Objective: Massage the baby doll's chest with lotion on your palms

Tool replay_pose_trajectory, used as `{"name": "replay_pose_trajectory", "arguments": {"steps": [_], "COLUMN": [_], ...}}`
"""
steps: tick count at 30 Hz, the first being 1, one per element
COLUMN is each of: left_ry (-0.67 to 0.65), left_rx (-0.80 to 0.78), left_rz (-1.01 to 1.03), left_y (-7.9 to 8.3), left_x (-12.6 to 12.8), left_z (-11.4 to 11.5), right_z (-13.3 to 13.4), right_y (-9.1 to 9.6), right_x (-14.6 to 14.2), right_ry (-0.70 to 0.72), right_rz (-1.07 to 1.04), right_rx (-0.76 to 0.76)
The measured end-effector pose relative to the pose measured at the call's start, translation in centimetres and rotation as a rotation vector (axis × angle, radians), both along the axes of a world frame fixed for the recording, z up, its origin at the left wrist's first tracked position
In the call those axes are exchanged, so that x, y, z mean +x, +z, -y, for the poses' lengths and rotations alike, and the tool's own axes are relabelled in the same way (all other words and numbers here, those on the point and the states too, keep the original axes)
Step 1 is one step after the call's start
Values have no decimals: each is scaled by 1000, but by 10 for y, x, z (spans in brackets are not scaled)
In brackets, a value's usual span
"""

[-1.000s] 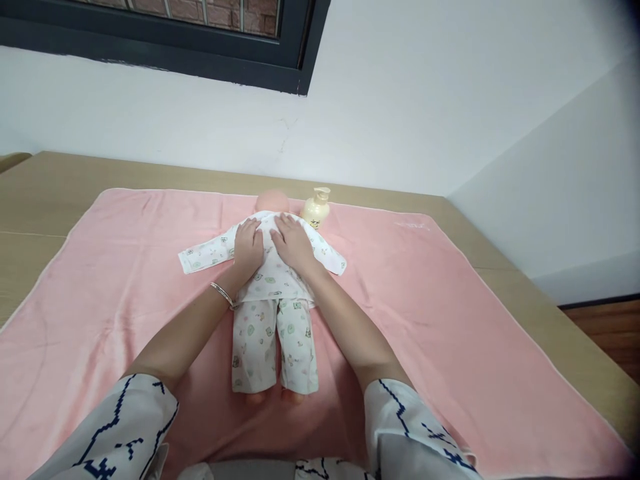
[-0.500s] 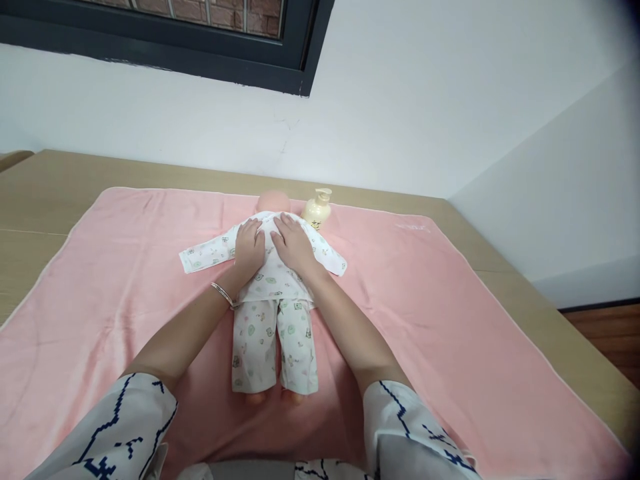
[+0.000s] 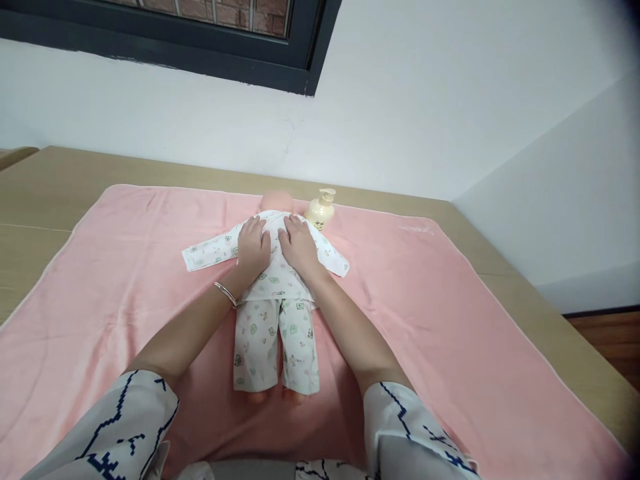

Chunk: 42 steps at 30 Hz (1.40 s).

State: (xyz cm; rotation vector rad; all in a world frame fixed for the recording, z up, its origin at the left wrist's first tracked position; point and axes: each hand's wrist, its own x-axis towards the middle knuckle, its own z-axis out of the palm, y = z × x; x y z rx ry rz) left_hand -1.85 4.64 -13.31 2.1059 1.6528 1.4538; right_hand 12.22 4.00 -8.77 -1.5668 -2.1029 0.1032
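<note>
A baby doll [image 3: 280,283] in a white printed top and matching trousers [image 3: 256,347] lies on a pink blanket [image 3: 430,320], its head away from me and its sleeves spread to both sides. My left hand [image 3: 253,245] rests flat on the upper left of the doll's torso, fingers stretched out. On the upper right of the torso lies my right hand [image 3: 299,245], also flat with its fingers extended. Part of the doll's chest is covered by my hands. Beside the doll's head [image 3: 277,201] stands a cream pump bottle [image 3: 320,210].
Under the blanket is a wooden table [image 3: 90,163], its surface showing along the back and right. A white wall [image 3: 395,100] rises behind it, with a dark window frame [image 3: 300,60] at the upper left.
Both hands stay on the doll's upper torso, with a slight shift of the fingers. The whole view has moved a little, so things sit slightly further right.
</note>
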Motion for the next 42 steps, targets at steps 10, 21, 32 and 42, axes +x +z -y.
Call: {"name": "replay_pose_trajectory", "arguments": {"steps": [10,21,32,42], "left_ry": [9,-11,33,-64], "left_rx": [-55,-63,-32,21], "left_rz": [-56,-170,-113,-178], "left_y": [-3,8,6,7], "left_x": [0,1,4,-1], "left_z": [-6,-4,1,-2], "right_z": [0,5,5,4], "right_y": [-3,1,2,-1], "right_x": [-1,-1,0,-3], "right_ry": [18,45,45,58], "right_rz": [65,165,145,110], "right_rx": [-28,7,-23,37]}}
